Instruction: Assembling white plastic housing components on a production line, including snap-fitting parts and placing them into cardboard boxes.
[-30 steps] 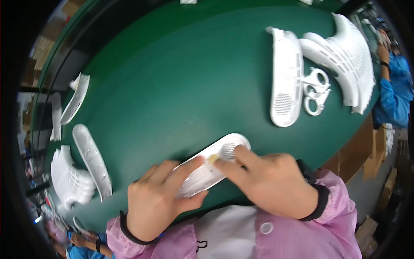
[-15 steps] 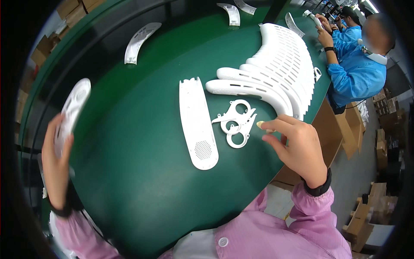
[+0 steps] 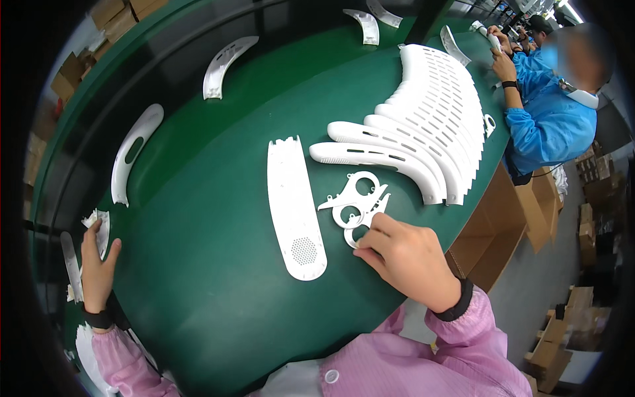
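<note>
Ring part: lower white ring part (image 3: 348, 239), lying beside the upper ring part (image 3: 345, 197) on the green table (image 3: 192, 284).
Right hand (image 3: 413, 264): thumb and finger pinched together on the ring's rim; half a second ago they stood apart from it, a pale-yellow bit at the fingertip.
Left hand (image 3: 99, 278): thumb and fingers apart beside a jagged white piece (image 3: 103, 230); whether they touch is unclear. Earlier it held up a slim shell.
Slotted shell (image 3: 122, 175): now lies just beyond that hand.
Perforated shell (image 3: 293, 192): left of the rings, as before.
</note>
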Available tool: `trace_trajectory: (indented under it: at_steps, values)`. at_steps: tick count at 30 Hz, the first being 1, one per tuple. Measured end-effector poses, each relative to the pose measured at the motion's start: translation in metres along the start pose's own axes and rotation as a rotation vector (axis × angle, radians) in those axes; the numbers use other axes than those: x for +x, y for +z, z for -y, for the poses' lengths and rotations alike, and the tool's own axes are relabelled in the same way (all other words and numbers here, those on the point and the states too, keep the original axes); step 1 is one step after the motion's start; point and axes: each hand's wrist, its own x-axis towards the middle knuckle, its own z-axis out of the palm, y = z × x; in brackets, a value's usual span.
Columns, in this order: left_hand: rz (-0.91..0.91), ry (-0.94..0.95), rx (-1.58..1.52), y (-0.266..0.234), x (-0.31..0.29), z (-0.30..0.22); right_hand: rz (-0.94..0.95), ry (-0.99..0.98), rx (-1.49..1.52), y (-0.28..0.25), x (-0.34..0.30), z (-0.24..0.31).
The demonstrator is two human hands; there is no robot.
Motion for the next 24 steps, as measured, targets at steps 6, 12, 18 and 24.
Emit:
trace_trajectory:
  at_steps: [6, 12, 18, 24]
  values:
    - [0.109, -0.03, -0.049, 0.002, -0.007, 0.041, 0.016, -0.164, 0.07, -0.021, -0.028, -0.003]
    - [-0.084, 0.076, -0.039, 0.033, 0.012, -0.009, -0.205, 0.068, 0.646, -0.016, -0.07, -0.006]
    - [-0.299, -0.095, 0.121, 0.016, 0.012, 0.001, -0.028, 0.027, 0.517, -0.023, -0.046, -0.021]
    - [-0.357, -0.138, 0.228, 0.041, 0.031, 0.023, -0.033, -0.07, 0.393, -0.046, -0.027, -0.005]
